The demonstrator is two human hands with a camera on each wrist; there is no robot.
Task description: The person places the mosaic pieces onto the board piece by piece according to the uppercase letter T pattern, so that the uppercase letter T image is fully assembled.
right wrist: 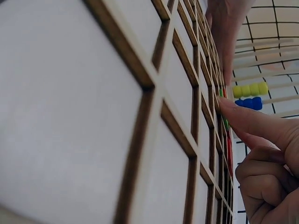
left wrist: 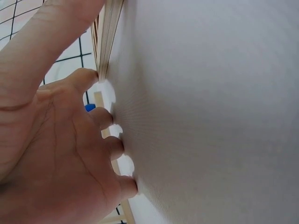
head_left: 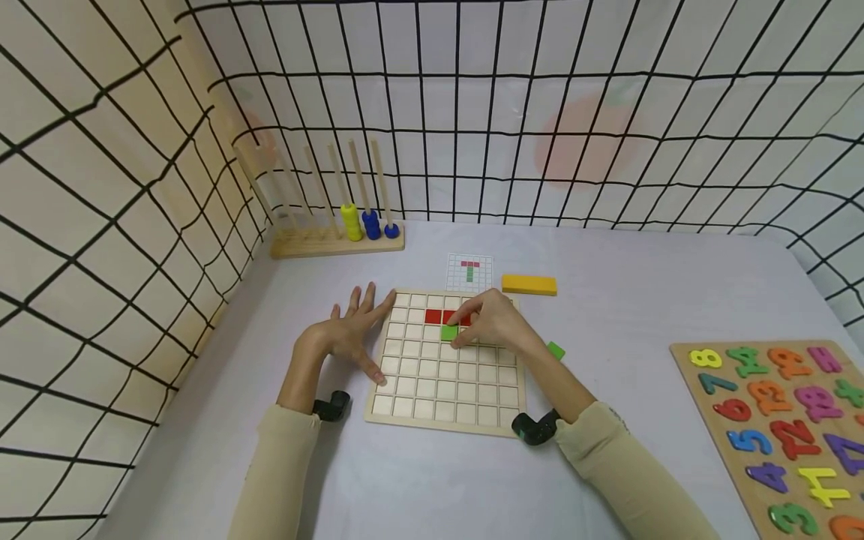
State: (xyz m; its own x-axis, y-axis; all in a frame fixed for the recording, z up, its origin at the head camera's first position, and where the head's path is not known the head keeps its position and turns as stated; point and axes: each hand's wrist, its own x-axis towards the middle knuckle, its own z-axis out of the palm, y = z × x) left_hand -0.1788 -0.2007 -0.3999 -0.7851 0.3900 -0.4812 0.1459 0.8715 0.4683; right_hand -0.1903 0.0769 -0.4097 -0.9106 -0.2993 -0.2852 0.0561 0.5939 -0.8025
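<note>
Left hand [left wrist: 60, 154] is closest to the lens in its wrist view, fingers spread wide, thumb and index at the left edge of the grid board [head_left: 424, 409]. Right hand [head_left: 493, 322] reaches over the board, thumb and index pinching a green square [head_left: 448, 333] below the middle of three red squares [head_left: 433, 316]. Going by the little card [head_left: 469, 273], I'd say the T's bar is done, stem barely started; another green piece [head_left: 556, 350] sits loose on the worktop [head_left: 439, 480].
</note>
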